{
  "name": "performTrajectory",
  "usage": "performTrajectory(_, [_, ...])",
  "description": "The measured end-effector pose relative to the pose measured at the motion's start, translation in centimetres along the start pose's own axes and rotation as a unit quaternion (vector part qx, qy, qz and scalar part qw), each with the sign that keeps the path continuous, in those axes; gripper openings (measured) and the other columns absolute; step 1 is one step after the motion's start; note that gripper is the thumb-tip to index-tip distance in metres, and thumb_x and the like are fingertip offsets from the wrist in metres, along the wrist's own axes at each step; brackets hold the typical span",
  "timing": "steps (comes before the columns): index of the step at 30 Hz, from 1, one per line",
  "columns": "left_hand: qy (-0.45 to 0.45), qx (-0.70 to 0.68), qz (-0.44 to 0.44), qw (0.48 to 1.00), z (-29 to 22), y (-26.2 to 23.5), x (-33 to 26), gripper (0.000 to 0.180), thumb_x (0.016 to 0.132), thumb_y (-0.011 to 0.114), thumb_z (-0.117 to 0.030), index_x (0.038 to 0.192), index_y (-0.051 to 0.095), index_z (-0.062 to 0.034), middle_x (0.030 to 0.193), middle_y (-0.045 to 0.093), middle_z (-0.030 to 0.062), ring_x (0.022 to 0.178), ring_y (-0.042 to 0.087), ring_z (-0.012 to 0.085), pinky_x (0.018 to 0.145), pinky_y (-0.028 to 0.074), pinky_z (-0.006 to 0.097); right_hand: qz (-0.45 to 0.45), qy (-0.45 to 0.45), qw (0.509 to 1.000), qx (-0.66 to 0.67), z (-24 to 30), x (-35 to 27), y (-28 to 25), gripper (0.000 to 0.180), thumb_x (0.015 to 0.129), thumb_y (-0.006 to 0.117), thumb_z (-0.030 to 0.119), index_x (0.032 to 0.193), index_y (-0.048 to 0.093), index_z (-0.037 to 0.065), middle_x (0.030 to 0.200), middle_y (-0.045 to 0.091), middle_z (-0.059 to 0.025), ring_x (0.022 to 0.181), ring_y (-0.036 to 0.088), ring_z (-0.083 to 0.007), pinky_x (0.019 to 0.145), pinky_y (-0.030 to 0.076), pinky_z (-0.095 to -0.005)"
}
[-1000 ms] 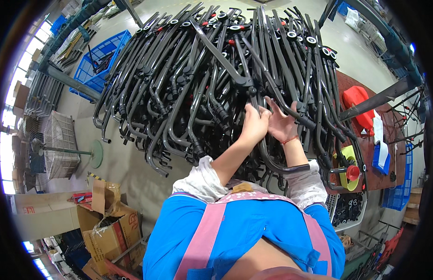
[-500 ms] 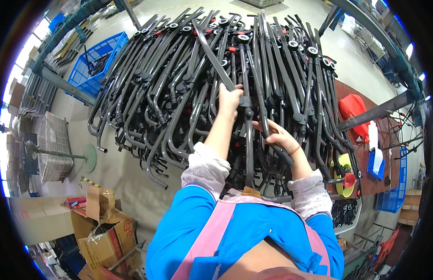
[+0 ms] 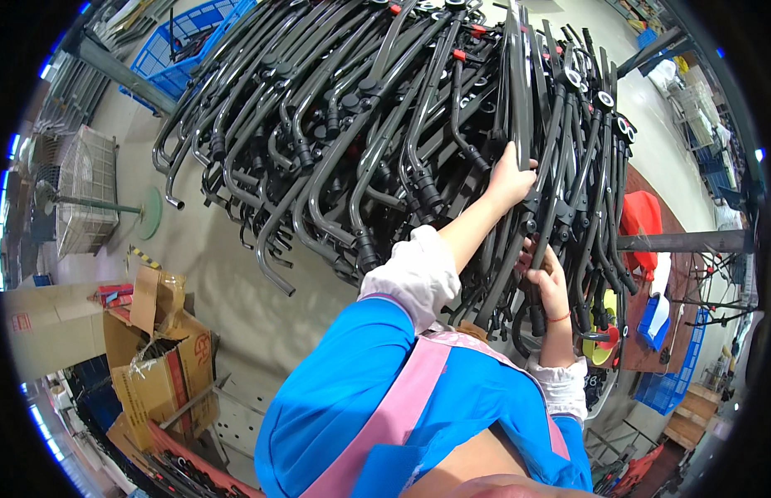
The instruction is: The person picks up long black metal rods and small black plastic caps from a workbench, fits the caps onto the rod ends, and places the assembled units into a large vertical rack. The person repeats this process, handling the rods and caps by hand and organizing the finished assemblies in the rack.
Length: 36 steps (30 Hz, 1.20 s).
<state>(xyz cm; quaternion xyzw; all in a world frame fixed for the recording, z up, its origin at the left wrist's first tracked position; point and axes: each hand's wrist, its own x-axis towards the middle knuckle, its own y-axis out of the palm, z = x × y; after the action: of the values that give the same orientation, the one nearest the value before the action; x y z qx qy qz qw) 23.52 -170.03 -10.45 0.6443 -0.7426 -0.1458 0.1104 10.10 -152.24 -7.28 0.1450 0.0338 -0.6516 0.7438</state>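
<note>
A large pile of dark grey bent-tube metal frames [image 3: 319,178] with black joints and pale ring ends spreads before me. My left hand [image 3: 510,180] reaches forward to the right part of the pile, its fingers wrapped round an upright tube frame [image 3: 521,91]. Closer to my body, my right hand [image 3: 551,286] is closed round the lower tubing of the frames, thumb on the near side and some fingers hidden behind the tube. Whether both hands grip the same frame is hard to tell among the crowded tubes.
A blue crate [image 3: 173,58] stands behind the pile at the left, a wire-mesh cart [image 3: 88,195] further left. Cardboard boxes [image 3: 165,373] are at lower left. On the right, a brown table [image 3: 672,324] carries a red bag [image 3: 641,220] and a yellow container [image 3: 602,353].
Both hands have moved to the right along the pile, with frames there pushed rightward and upright. The view and my body have shifted right too; a gap has opened left of my left hand.
</note>
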Motion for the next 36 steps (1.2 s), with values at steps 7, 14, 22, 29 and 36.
performTrajectory(7, [0.012,0.411,-0.037,0.911,-0.4,0.5,-1.0,0.027,0.09,0.055,-0.024,0.102,0.056,0.0004,0.098,0.065,0.0245,0.098,0.062,0.0406,0.086,0.049,0.05,-0.166,-0.169,0.762,-0.602,1.9,5.3,3.0,0.084,0.084,0.067,0.045,0.145,0.031,-0.002,0.148,0.034,-0.0253,0.136,0.034,-0.0415,0.111,0.029,-0.0461])
performTrajectory(14, [0.1,0.513,-0.075,0.849,-9.2,-10.6,-5.1,0.02,0.081,0.061,-0.025,0.079,0.068,-0.0071,0.084,0.068,0.0147,0.085,0.066,0.0352,0.075,0.051,0.049,-0.095,-0.044,0.728,-0.678,1.4,8.0,3.7,0.086,0.075,0.073,0.047,0.148,0.035,0.019,0.155,0.027,-0.0149,0.14,0.028,-0.0384,0.103,0.026,-0.0692])
performTrajectory(22, [-0.092,0.698,-0.104,0.702,-11.1,-25.1,-5.3,0.06,0.075,0.077,-0.036,0.118,0.054,-0.0022,0.109,0.062,0.0186,0.098,0.062,0.0383,0.086,0.051,0.047,-0.054,0.035,0.662,-0.747,3.2,10.3,5.6,0.068,0.08,0.067,0.035,0.142,0.044,0.02,0.151,0.036,-0.0126,0.138,0.033,-0.0373,0.102,0.026,-0.0718])
performTrajectory(29, [-0.048,0.444,-0.016,0.895,-11.3,-24.4,-4.4,0.027,0.072,0.063,-0.02,0.088,0.06,0.0016,0.082,0.064,0.0185,0.08,0.062,0.0314,0.073,0.049,0.041,-0.046,-0.082,0.891,-0.443,6.2,15.2,11.7,0.053,0.091,0.063,0.037,0.126,0.056,-0.002,0.104,0.068,-0.0163,0.102,0.064,-0.0225,0.089,0.048,-0.0312])
performTrajectory(36, [-0.043,0.504,-0.014,0.862,-12.1,-14.9,-6.7,0.027,0.075,0.061,-0.021,0.091,0.06,0.0013,0.086,0.066,0.0231,0.086,0.065,0.0397,0.078,0.051,0.049,-0.039,0.112,0.978,-0.173,4.3,22.8,15.3,0.048,0.078,0.079,0.042,0.092,0.059,0.001,0.076,0.06,-0.0041,0.055,0.055,-0.0103,0.051,0.048,-0.0256])
